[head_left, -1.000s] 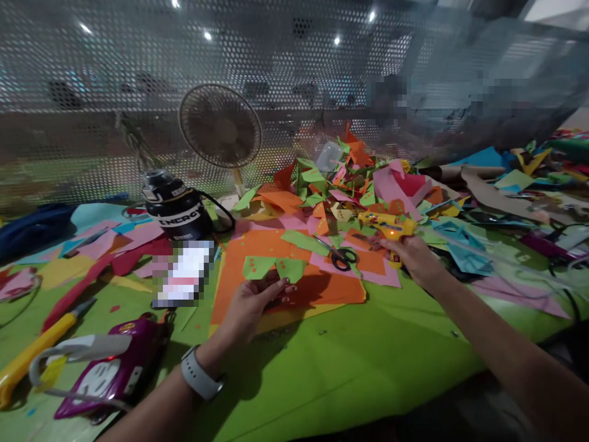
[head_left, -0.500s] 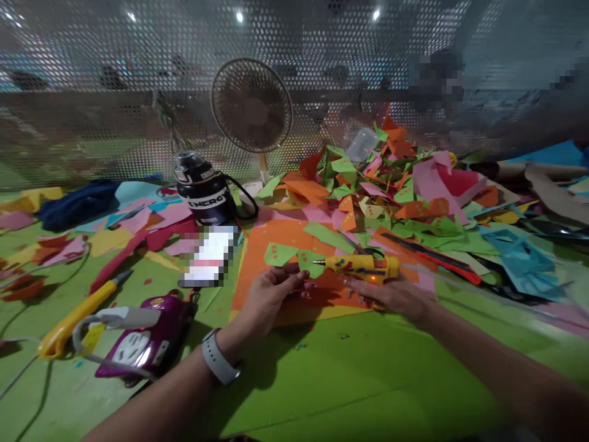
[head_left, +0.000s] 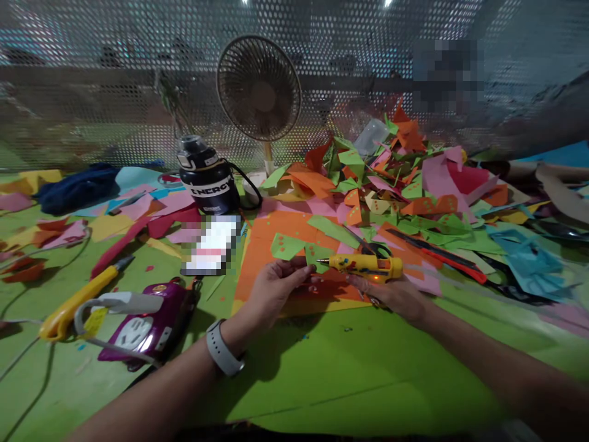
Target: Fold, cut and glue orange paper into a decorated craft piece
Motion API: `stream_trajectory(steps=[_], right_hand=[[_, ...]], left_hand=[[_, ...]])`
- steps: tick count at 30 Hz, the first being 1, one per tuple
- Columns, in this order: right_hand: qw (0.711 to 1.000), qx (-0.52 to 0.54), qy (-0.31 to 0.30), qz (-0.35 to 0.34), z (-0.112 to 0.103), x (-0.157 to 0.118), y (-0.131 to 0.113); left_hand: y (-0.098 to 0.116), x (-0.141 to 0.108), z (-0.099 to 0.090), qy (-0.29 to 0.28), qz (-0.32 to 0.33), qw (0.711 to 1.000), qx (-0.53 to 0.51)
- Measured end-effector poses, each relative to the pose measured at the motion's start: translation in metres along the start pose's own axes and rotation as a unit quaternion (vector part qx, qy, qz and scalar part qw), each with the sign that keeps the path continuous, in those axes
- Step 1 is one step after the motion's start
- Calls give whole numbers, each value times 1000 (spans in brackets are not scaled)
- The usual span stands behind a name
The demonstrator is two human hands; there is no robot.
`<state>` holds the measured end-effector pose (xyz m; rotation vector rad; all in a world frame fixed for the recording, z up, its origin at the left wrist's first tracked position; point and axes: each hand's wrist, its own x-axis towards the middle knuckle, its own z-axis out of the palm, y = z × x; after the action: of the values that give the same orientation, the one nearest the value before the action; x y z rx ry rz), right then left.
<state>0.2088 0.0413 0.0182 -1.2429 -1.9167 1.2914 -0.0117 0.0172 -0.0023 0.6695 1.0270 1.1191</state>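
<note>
My left hand [head_left: 278, 283], with a watch on its wrist, pinches a folded green paper piece [head_left: 289, 247] marked with small orange dots. In my right hand [head_left: 391, 296] is a yellow hot glue gun [head_left: 363, 266] with a small orange light lit on its side. Its metal nozzle points left and lies over the right part of the green paper; whether it touches cannot be made out. Beneath both hands lies an orange paper sheet [head_left: 264, 230]. Just behind the glue gun are black-handled scissors [head_left: 380, 249], partly covered.
A heap of cut paper [head_left: 381, 178] fills the back right. Nearer stands a red-and-black utility knife [head_left: 453, 263]. To the left are a phone [head_left: 214, 245], a dark bottle [head_left: 209, 184], a purple power strip [head_left: 147, 322] and another yellow tool [head_left: 80, 301] with cords. A fan [head_left: 260, 89] stands behind.
The view has tilted down slightly, so the table things sit a little higher and further right. Both hands keep their grips, with the nozzle still at the green paper.
</note>
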Motion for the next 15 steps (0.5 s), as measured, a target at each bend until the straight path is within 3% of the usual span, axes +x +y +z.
stream_trajectory(steps=[15], right_hand=[[1000, 5, 20, 6, 3, -3, 0]], left_hand=[[-1, -1, -1, -11, -1, 1000, 8]])
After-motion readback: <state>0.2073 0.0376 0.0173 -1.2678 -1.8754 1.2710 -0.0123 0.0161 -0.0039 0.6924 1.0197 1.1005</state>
